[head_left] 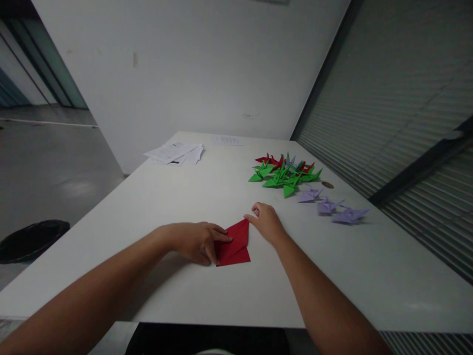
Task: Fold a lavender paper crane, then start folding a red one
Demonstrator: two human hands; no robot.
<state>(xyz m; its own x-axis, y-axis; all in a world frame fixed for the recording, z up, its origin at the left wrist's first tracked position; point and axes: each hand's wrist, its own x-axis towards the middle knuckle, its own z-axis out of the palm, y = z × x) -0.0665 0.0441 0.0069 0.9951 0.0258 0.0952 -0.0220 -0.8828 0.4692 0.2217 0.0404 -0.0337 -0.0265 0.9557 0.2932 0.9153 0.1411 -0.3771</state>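
A partly folded sheet of red origami paper (236, 241) lies on the white table in front of me, with a crease and a folded flap on its right side. My left hand (197, 241) rests on its left part, fingers stretched out and spread over the paper and one fingertip at the lower left corner. At the top right corner of the sheet, my right hand (265, 221) has its fingers curled in, the thumb and forefinger at the paper's tip.
Folded green paper cranes (283, 176) sit in a pile with red ones (271, 160) at the back right. Several purple cranes (327, 206) stand nearer, by a brown round object (327, 185). Printed sheets (175, 152) lie back left. A black-lined bin (35, 239) stands on the floor.
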